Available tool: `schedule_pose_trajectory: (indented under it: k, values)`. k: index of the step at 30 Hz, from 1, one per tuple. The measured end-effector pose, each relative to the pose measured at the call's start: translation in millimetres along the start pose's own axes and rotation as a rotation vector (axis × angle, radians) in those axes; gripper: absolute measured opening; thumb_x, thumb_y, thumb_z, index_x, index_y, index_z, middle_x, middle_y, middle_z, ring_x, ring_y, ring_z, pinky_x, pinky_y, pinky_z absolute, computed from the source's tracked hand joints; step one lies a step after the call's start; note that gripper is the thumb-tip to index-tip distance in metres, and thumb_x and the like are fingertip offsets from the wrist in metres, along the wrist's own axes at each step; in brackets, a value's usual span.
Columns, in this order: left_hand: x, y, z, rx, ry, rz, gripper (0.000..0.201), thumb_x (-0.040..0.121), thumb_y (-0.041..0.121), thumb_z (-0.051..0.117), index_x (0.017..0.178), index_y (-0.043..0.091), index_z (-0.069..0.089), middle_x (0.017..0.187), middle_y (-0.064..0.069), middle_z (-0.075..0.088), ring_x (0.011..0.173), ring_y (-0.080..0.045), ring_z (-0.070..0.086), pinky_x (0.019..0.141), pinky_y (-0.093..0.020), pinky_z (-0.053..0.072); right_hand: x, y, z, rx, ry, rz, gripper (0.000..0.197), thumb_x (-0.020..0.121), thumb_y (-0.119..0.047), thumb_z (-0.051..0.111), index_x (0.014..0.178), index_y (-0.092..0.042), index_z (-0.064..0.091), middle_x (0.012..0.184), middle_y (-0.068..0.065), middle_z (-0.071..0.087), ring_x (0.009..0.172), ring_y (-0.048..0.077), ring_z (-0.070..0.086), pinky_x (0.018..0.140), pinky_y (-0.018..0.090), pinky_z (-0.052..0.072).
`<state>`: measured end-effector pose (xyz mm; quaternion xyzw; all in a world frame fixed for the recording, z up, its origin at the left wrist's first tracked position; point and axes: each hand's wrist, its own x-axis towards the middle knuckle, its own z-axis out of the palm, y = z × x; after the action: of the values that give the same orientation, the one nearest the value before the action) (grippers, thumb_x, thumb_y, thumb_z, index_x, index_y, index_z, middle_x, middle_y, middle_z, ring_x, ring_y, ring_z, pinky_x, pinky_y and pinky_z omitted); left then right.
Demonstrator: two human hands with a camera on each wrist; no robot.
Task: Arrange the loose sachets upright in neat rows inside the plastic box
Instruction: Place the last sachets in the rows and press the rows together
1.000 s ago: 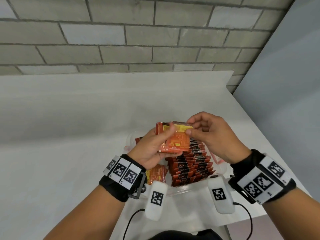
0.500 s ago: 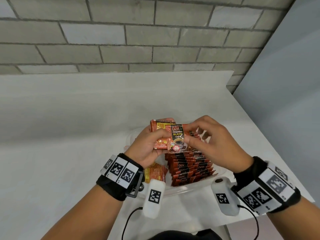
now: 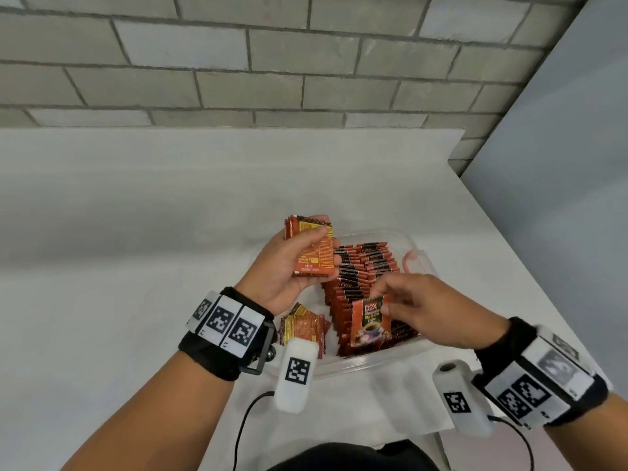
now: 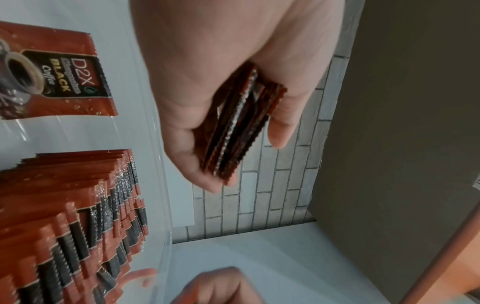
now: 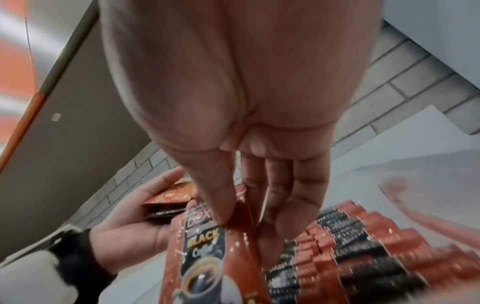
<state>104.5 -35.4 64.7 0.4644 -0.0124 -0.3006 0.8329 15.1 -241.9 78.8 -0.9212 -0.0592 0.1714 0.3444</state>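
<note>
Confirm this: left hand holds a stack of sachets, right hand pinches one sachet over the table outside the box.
Not quite. The right hand pinches its sachet over the row inside the box, not outside it; the head view shows this. The left hand does hold a stack.

Clear plastic box (image 3: 370, 363) on white table (image 3: 102, 266), near edge; row of upright red-and-black sachets (image 3: 360, 280) inside, right; loose orange sachets (image 3: 304, 329) left, apparently lying flat.
</note>
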Motion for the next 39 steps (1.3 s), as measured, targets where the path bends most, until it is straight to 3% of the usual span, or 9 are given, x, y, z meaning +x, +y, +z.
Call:
schedule_pose_trajectory:
  k: [3, 7, 12, 16, 20, 24, 28, 39]
  values:
    - [-0.4, -2.4, -0.7, 0.003, -0.007, -0.009, 0.04, 0.074, 0.024, 0.066, 0.11, 0.011, 0.06, 0.091, -0.013, 0.068, 0.077, -0.026, 0.065, 0.07, -0.038, 0.056, -3.8, 0.6, 8.8, -0.028, -0.041, -0.019, 0.018, 0.093, -0.011, 0.057, 0.093, -0.029, 0.059, 0.08, -0.008, 0.063, 0.073, 0.005, 0.06, 0.068, 0.017, 0.047]
    - [0.0, -3.7, -0.4, 0.004, -0.013, -0.025, 0.04, 0.074, 0.024, 0.066, 0.111, 0.01, 0.06, 0.091, -0.013, 0.068, 0.076, -0.025, 0.064, 0.07, -0.037, 0.055, -6.4, 0.9, 15.6, -0.063, -0.046, -0.032, 0.014, 0.093, -0.013, 0.057, 0.096, -0.024, 0.066, 0.079, -0.01, 0.066, 0.075, 0.006, 0.062, 0.07, 0.021, 0.051]
    - [0.2, -3.0, -0.8, 0.006, -0.013, -0.026, 0.043, 0.074, 0.024, 0.066, 0.113, 0.009, 0.059, 0.092, -0.014, 0.068, 0.075, -0.025, 0.065, 0.069, -0.037, 0.056, -6.2, 5.3, 25.4, -0.22, -0.033, -0.081, 0.016, 0.09, -0.022, 0.061, 0.102, -0.025, 0.073, 0.09, -0.018, 0.057, 0.083, 0.0, 0.054, 0.073, 0.008, 0.039]
    - [0.3, -2.7, -1.5, 0.002, -0.016, -0.025, 0.041, 0.073, 0.024, 0.066, 0.112, 0.009, 0.06, 0.092, -0.014, 0.067, 0.076, -0.025, 0.064, 0.068, -0.037, 0.056, -4.8, 7.2, 28.8, -0.233, -0.03, -0.033, 0.018, 0.09, -0.021, 0.063, 0.103, -0.028, 0.073, 0.091, -0.018, 0.057, 0.084, -0.001, 0.053, 0.074, 0.008, 0.039]
    - [0.5, -2.9, -2.0, 0.003, -0.013, -0.027, 0.041, 0.074, 0.024, 0.066, 0.112, 0.009, 0.06, 0.092, -0.014, 0.067, 0.076, -0.025, 0.064, 0.069, -0.037, 0.055, -3.1, 2.8, 26.0, -0.31, -0.06, -0.026, 0.01, 0.088, -0.02, 0.065, 0.092, -0.026, 0.07, 0.08, -0.02, 0.057, 0.075, -0.002, 0.054, 0.068, 0.008, 0.038]
    - [1.1, -4.1, -3.1, -0.003, -0.012, -0.027, 0.042, 0.075, 0.024, 0.068, 0.113, 0.009, 0.06, 0.094, -0.015, 0.066, 0.077, -0.027, 0.064, 0.068, -0.037, 0.057, 0.8, -0.2, 25.9, -0.416, -0.055, 0.006, 0.005, 0.087, -0.025, 0.065, 0.089, -0.027, 0.069, 0.085, -0.019, 0.052, 0.084, 0.001, 0.052, 0.071, 0.011, 0.037]
    - [0.9, -3.3, -2.9, -0.002, -0.006, -0.032, 0.044, 0.075, 0.023, 0.066, 0.117, 0.01, 0.059, 0.093, -0.014, 0.067, 0.077, -0.027, 0.064, 0.07, -0.038, 0.055, 4.7, -2.2, 26.0, -0.442, -0.085, 0.048, 0.007, 0.086, -0.022, 0.065, 0.087, -0.024, 0.071, 0.086, -0.013, 0.067, 0.075, 0.0, 0.053, 0.056, 0.006, 0.029]
    - [1.2, -2.3, -1.5, -0.047, 0.004, -0.054, 0.042, 0.076, 0.021, 0.064, 0.116, 0.009, 0.059, 0.096, -0.016, 0.067, 0.075, -0.028, 0.066, 0.068, -0.037, 0.058, 12.6, 0.4, 26.5, -0.48, -0.114, 0.032, 0.006, 0.079, -0.018, 0.071, 0.077, -0.023, 0.069, 0.079, -0.015, 0.064, 0.073, 0.002, 0.054, 0.058, 0.009, 0.032]
